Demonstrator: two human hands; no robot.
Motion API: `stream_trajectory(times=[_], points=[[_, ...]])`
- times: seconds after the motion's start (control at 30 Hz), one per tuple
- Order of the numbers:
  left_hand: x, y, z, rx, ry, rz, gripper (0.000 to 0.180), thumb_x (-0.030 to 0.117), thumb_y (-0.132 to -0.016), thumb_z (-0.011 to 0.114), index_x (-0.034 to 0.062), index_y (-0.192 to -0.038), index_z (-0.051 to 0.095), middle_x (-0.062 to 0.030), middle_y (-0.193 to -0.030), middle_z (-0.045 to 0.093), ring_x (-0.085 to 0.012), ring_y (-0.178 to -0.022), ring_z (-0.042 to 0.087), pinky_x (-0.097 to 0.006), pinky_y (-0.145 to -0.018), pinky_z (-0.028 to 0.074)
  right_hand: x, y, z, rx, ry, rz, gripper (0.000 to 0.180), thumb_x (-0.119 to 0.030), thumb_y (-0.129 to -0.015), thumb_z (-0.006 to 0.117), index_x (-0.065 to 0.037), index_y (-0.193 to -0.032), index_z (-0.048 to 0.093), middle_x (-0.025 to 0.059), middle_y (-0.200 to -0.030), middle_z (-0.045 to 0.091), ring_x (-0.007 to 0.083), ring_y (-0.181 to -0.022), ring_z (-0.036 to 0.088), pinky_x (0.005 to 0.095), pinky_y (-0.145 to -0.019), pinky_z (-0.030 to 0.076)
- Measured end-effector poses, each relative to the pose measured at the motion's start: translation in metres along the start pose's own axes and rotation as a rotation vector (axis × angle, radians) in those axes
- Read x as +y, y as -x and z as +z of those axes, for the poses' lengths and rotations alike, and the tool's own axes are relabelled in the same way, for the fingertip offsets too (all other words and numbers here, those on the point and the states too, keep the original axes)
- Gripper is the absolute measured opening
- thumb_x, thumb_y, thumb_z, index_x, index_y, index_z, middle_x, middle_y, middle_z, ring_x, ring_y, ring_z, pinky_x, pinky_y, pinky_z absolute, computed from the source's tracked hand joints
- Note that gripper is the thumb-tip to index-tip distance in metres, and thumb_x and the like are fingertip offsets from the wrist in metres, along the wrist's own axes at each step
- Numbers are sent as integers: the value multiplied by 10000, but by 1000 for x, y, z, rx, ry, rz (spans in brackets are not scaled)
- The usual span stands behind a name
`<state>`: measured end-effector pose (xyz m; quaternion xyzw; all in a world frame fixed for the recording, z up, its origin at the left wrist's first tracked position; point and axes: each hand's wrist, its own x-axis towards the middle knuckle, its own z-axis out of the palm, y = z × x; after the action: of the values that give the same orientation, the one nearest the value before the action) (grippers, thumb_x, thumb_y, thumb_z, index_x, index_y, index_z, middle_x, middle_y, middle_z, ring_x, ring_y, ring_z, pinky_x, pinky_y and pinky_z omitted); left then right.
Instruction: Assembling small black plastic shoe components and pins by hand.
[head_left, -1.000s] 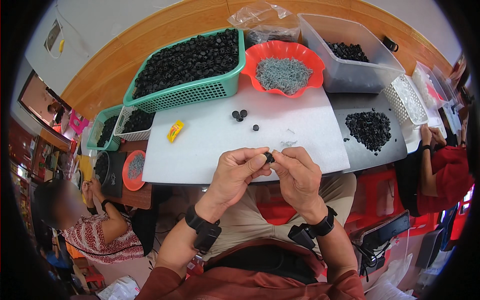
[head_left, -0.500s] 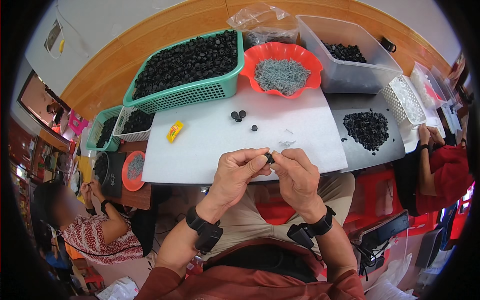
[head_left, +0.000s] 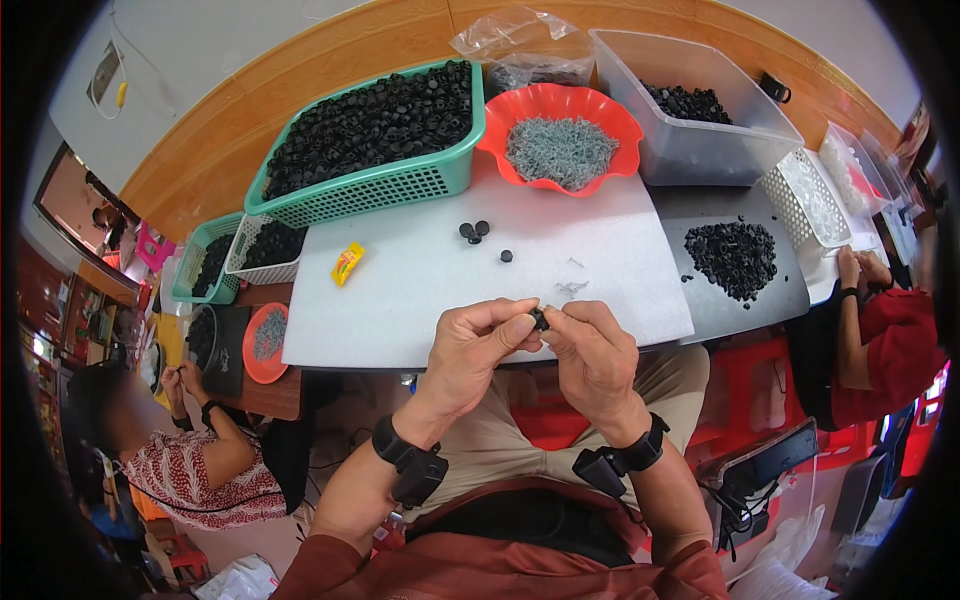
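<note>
Both hands meet over the front edge of a white foam sheet [head_left: 400, 310]. My left hand [head_left: 478, 345] pinches a small black plastic part [head_left: 540, 318] between thumb and fingers. Thumb and fingers of my right hand [head_left: 592, 350] are closed at the same part from the other side; whether they also hold a screw is hidden. Beyond the hands lie a few loose screws [head_left: 572, 288], a single black round cap [head_left: 506, 256] and a small cluster of black caps [head_left: 474, 232]. A yellow wrapped packet [head_left: 347, 264] rests on the left of the sheet.
At the back stand a green basket [head_left: 370, 180] of black parts, a red scalloped bowl [head_left: 625, 150] of screws and a clear bin [head_left: 720, 145]. A heap of small black pieces [head_left: 732, 258] lies on the dark board at right. People sit working at both sides.
The hands stay in nearly the same place, still closed around the black part. The view has shifted very slightly; nothing else has visibly moved.
</note>
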<state>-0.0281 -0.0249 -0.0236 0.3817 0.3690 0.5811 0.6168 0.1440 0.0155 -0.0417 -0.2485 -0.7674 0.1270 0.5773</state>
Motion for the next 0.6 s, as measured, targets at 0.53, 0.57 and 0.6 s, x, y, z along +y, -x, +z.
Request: stream_trajectory(times=[0.53,0.57,0.6], points=[[-2,1,1,-35,-89,50,307,97,-1018,667,-22,-1300,681,-62,-1084,716,-124,-940,674,-265,-887,564,-1,1,2,38,-7,9,357,93,-827,751,-11,-1162,686,115,-951,656,226,-705,690,307,-538,548],[-2,1,1,-39,-86,53,309,96,-1019,664,-19,-1306,678,-61,-1085,715,-123,-942,672,-265,-893,563,-1,1,2,37,-7,9,357,93,-827,751,-11,-1162,686,115,-951,656,226,-705,690,307,-538,548],[-2,1,1,-38,-85,53,309,96,-1019,664,-19,-1306,678,-61,-1085,715,-123,-942,672,-265,-893,563,-1,1,1,34,-8,13,357,91,-827,753,-10,-1162,686,116,-950,656,226,-705,690,308,-539,548]])
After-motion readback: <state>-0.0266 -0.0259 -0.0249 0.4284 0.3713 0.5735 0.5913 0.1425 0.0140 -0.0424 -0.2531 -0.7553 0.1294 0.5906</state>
